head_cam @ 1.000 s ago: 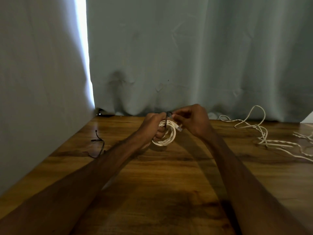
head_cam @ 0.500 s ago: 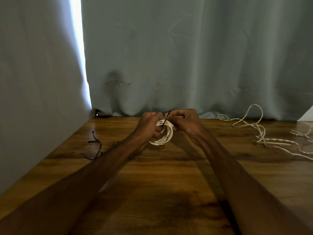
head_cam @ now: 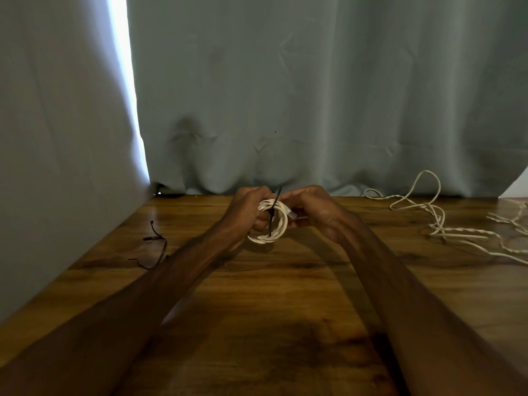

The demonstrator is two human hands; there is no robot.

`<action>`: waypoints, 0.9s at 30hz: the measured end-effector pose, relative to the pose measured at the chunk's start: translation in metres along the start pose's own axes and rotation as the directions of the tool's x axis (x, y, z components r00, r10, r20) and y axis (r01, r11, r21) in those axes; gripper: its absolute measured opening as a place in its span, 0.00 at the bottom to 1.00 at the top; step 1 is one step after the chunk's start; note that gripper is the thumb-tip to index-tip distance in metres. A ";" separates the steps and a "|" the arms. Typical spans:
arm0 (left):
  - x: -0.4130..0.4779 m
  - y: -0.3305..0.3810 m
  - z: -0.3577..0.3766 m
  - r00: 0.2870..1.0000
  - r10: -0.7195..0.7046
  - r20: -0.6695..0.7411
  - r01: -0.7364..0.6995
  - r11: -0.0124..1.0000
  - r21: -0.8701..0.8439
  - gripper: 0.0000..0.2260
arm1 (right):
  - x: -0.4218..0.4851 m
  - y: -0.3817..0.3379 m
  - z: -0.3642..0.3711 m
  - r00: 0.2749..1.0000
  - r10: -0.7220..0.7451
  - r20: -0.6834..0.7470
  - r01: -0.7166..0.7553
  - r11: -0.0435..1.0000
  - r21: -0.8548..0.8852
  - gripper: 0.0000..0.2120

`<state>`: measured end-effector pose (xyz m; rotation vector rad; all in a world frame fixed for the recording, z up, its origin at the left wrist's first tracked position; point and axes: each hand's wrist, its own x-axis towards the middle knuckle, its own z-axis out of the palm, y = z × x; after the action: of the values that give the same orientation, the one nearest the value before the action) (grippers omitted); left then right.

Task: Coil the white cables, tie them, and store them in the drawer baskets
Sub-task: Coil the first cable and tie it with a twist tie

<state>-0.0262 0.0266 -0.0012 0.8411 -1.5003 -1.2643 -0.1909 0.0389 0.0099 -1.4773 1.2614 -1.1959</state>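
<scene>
Head view. Grey-green curtain (head_cam: 314, 95) hangs behind, with a bright slit of daylight at its left seam. Wooden table (head_cam: 285, 295), dark grain, glossy in patches.

- Both forearms reach out to the far middle of the table, and the hands meet just above the surface.
- Left hand (head_cam: 251, 210): fingers curled through and around the coiled white cable (head_cam: 275, 234), gripping it upright. The coil is small and tight, several turns. A metal-tipped connector (head_cam: 291, 214) pokes out on its right side.
- Black tie (head_cam: 273, 214): thin strip across the coil's left part, top end sticking up between the two hands.
- Right hand (head_cam: 311, 212): fingers bent in toward the coil's top, apparently pinching the tie near its upper end. Exact fingertip contact is hidden.
- Loose white cables (head_cam: 440, 224): tangled heap on the right of the table, well apart from the hands, uncoiled.
- Spare dark ties (head_cam: 160, 247): lying at the table's left edge, near the curtain.
- Drawer baskets: not in view.

Step in hand, as I judge it: tying the first coil. Coiling looks finished, the binding not yet closed. The next move calls for wrapping or threading the tie snug around all turns while the left hand keeps them bunched, then carrying the bundle to a basket.

Writing, brands, labels: none legible anywhere.
</scene>
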 end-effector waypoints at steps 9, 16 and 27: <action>0.001 0.004 0.005 0.985 0.027 -0.169 -0.022 0.999 0.028 0.12 | -0.004 -0.008 0.001 0.980 0.053 0.190 -0.082 0.986 0.148 0.15; 0.003 0.008 0.000 0.975 -0.022 -0.220 0.025 1.000 0.013 0.14 | -0.002 -0.005 0.012 0.963 -0.036 0.268 -0.004 0.989 0.148 0.33; 0.006 0.008 -0.002 0.968 -0.054 -0.247 0.067 0.997 0.044 0.16 | 0.001 0.000 0.024 0.978 -0.177 0.107 0.178 0.984 -0.005 0.32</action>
<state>-0.0256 0.0224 0.0077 1.0447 -1.3218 -1.1228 -0.1675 0.0385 0.0051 -1.6699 1.0872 -1.2078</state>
